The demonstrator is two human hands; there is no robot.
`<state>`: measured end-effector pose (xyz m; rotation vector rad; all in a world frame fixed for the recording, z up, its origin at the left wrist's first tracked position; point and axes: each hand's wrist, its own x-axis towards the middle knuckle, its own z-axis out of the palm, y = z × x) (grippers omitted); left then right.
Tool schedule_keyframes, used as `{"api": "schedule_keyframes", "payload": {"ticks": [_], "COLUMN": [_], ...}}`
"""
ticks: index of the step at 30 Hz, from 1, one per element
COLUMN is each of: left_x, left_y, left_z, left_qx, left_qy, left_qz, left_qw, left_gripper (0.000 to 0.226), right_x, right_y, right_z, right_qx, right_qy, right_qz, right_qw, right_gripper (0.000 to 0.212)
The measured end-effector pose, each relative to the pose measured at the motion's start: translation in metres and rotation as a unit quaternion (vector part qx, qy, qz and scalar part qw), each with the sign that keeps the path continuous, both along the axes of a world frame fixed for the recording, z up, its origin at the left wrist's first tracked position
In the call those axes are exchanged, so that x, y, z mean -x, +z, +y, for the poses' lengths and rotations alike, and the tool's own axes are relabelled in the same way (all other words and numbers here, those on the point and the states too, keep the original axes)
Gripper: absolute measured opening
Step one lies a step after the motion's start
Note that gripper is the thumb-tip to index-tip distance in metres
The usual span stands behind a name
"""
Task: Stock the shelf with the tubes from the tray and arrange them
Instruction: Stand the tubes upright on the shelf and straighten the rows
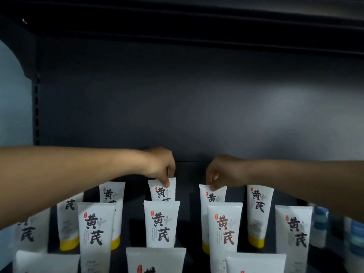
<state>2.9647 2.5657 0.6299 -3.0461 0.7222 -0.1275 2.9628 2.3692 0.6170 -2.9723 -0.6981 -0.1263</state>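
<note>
Several white tubes with black characters and yellow caps stand cap-down in rows on the dark shelf (183, 170). My left hand (160, 165) reaches in from the left and pinches the top edge of a back-row tube (163, 191). My right hand (223, 171) comes in from the right and pinches the top edge of the neighbouring back-row tube (212, 194). Both held tubes stand upright behind front-row tubes (161, 223) that hide their lower halves. The tray is out of view.
The shelf's dark back panel (197, 105) rises behind the tubes, with another shelf overhead. A slotted upright (36, 109) runs along the left side. Blue-striped items (320, 221) stand at the right end of the shelf.
</note>
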Motion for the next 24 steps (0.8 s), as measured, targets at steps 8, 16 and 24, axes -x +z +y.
{"api": "schedule_keyframes", "payload": {"ticks": [8,16,24], "left_x": [-0.005,-0.007,-0.008], "left_y": [-0.010,-0.013,-0.015], "left_z": [-0.007,-0.001,-0.002], "left_qx": [-0.025,-0.026,-0.030], "left_qy": [-0.006,0.000,-0.004], "left_qz": [0.007,-0.008,-0.023], "left_qw": [1.000,1.000,0.999], "left_gripper": [0.022,0.022,0.018], "right_x": [-0.001,0.000,0.001], "right_y": [-0.005,-0.005,-0.007], "right_z": [-0.003,-0.003,-0.002], "right_qx": [-0.012,0.008,0.027], "right_qy": [-0.008,0.004,-0.002], "right_qz": [-0.010,-0.025,-0.046], "right_qw": [1.000,1.000,0.999], "right_gripper": [0.025,0.025,0.024]}}
